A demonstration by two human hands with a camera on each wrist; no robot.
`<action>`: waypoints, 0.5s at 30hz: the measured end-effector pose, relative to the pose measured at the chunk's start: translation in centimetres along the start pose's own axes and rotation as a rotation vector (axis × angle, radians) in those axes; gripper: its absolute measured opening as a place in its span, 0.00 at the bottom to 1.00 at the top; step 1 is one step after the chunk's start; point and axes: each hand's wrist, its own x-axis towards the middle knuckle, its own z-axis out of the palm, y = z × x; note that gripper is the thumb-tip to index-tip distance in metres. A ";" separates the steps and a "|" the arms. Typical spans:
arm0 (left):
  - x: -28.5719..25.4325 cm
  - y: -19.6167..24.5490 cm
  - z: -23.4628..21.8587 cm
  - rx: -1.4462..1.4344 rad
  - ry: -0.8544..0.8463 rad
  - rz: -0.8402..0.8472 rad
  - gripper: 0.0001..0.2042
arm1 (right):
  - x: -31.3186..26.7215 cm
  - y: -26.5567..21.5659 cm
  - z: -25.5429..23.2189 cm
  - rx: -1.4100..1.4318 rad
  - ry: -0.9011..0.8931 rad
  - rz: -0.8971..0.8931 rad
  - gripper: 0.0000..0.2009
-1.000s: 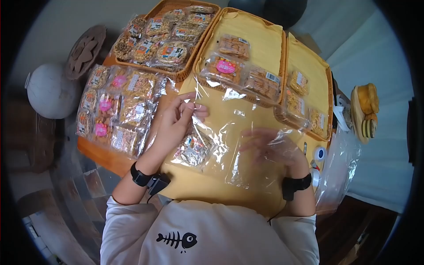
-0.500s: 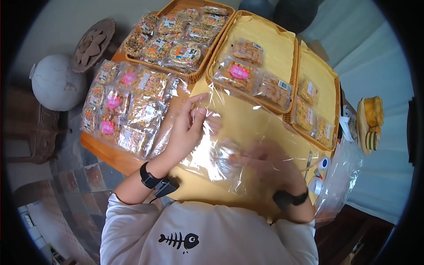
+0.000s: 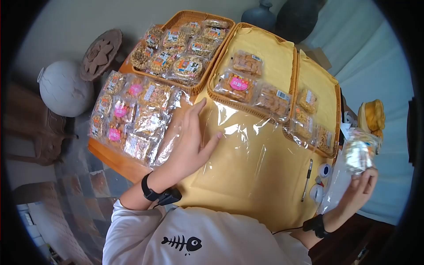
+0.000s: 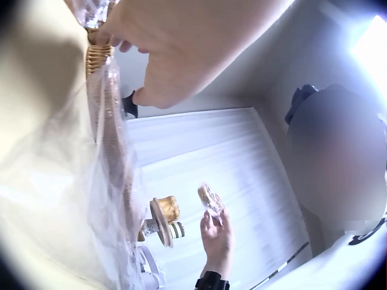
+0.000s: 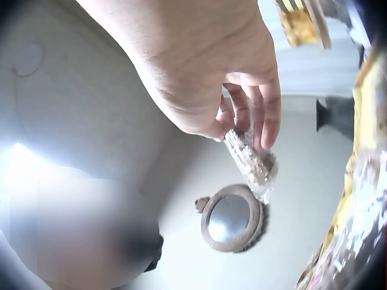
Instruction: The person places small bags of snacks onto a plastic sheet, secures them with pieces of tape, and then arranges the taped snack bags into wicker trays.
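Note:
My right hand (image 3: 357,191) is raised past the table's right side and pinches a clear-wrapped snack pack (image 3: 359,155) by its lower end. In the right wrist view, thumb and fingers grip the crinkled wrapper of the snack pack (image 5: 251,158). My left hand (image 3: 187,143) is over the table with fingers extended and thumb spread, holding nothing. Under and beside it a large clear plastic sheet (image 3: 240,143) lies across the yellow cloth (image 3: 229,185). To its left, several snack packs with pink and white labels (image 3: 132,115) sit together under shiny clear plastic.
Three wicker trays line the back: the left tray (image 3: 211,70) heaped with round snack packs, the middle tray (image 3: 282,48) and right tray (image 3: 320,73) lined yellow with a few packs. A pen (image 3: 307,180) and tape rolls (image 3: 325,170) lie at the right edge.
My right hand has picked the snack pack up from the plastic-covered cloth and carried it far right. My left hand has spread its fingers and thumb; the view has shifted slightly.

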 end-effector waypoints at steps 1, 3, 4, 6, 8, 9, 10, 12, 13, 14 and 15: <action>0.3 1.2 -0.8 0.117 0.029 0.075 0.40 | -0.8 -0.2 2.0 0.048 -0.141 -0.033 0.10; 0.4 3.1 -1.4 -0.253 -0.160 0.083 0.42 | -2.6 -0.8 5.2 0.035 -0.468 -0.040 0.09; 0.3 4.3 -1.4 -0.437 -0.255 0.084 0.42 | -3.7 -1.0 6.8 0.088 -0.616 0.025 0.07; 0.3 6.3 -1.2 -0.747 -0.463 -0.133 0.38 | -5.7 -1.2 10.0 0.231 -0.849 0.185 0.04; 0.8 6.5 -1.2 -0.782 -0.606 -0.238 0.33 | -6.8 -1.1 12.3 0.352 -0.995 0.356 0.09; 1.0 6.4 -1.2 -0.780 -0.616 -0.262 0.31 | -6.9 -1.4 12.7 0.368 -0.952 0.439 0.09; 1.2 6.2 -1.2 -0.777 -0.627 -0.287 0.28 | -6.9 -1.7 12.9 0.384 -0.908 0.520 0.09; 1.6 4.1 -1.9 -0.775 -0.455 -0.261 0.27 | -6.7 -1.4 12.7 0.414 -0.799 0.612 0.09; 2.6 3.1 -3.2 -0.719 -0.394 -0.265 0.26 | -6.4 -0.9 12.0 0.428 -0.736 0.624 0.09; 4.4 2.0 -5.1 -0.593 -0.295 -0.287 0.25 | -6.2 -0.4 11.4 0.440 -0.672 0.638 0.10; 6.6 0.5 -7.1 -0.448 -0.200 -0.323 0.25 | -6.1 0.1 10.8 0.439 -0.630 0.629 0.10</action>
